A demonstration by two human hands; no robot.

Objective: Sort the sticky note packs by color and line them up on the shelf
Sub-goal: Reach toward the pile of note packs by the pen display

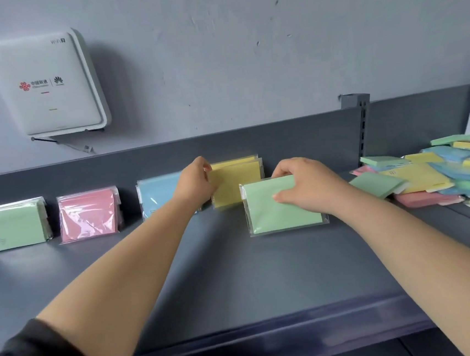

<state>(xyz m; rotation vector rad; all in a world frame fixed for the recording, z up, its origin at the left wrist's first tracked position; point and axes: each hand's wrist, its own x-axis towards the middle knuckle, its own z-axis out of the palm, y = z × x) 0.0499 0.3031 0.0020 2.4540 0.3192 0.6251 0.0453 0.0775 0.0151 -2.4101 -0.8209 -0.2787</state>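
Four groups of wrapped sticky note packs lean against the back wall of the dark grey shelf (237, 278): green packs (13, 226) at far left, then pink packs (88, 216), blue packs (158, 195) and yellow packs (235, 182). My left hand (195, 183) grips the left edge of the yellow packs. My right hand (300, 184) holds a single green pack (277, 214) upright on the shelf, in front and to the right of the yellow ones, fingers over its top edge and thumb on its face.
A loose pile of mixed green, yellow, blue and pink packs (440, 175) lies on the shelf at right, past a slotted upright post (362, 125). A white router box (46, 84) hangs on the wall at upper left. The shelf's front lip (272, 335) runs below my arms.
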